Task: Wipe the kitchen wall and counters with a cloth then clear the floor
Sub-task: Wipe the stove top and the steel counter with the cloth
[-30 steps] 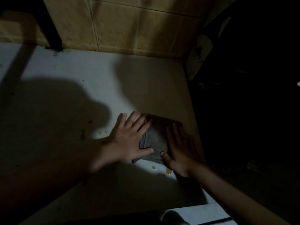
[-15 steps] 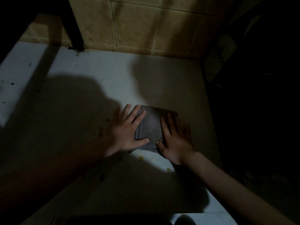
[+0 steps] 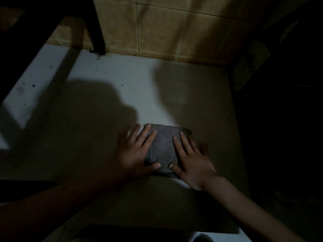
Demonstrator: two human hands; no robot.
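Observation:
A folded dark grey cloth point(image 3: 163, 147) lies flat on the white counter point(image 3: 122, 81). My left hand point(image 3: 134, 152) presses on the cloth's left side with straight, spread fingers. On the cloth's right side my right hand point(image 3: 192, 158) lies flat in the same way. Both thumbs point inward near the cloth's front edge. Behind the counter rises the beige tiled wall point(image 3: 174, 27). Heavy shadow covers much of the counter.
A dark upright post point(image 3: 97, 32) stands at the back left where counter meets wall. The counter's right edge point(image 3: 236, 137) drops into darkness. A pale, patterned object point(image 3: 250, 67) leans at the back right. Small dark specks dot the counter's left part.
Both hands have slid the cloth away from me across the counter. The yellow drops seen near the cloth's front edge no longer show.

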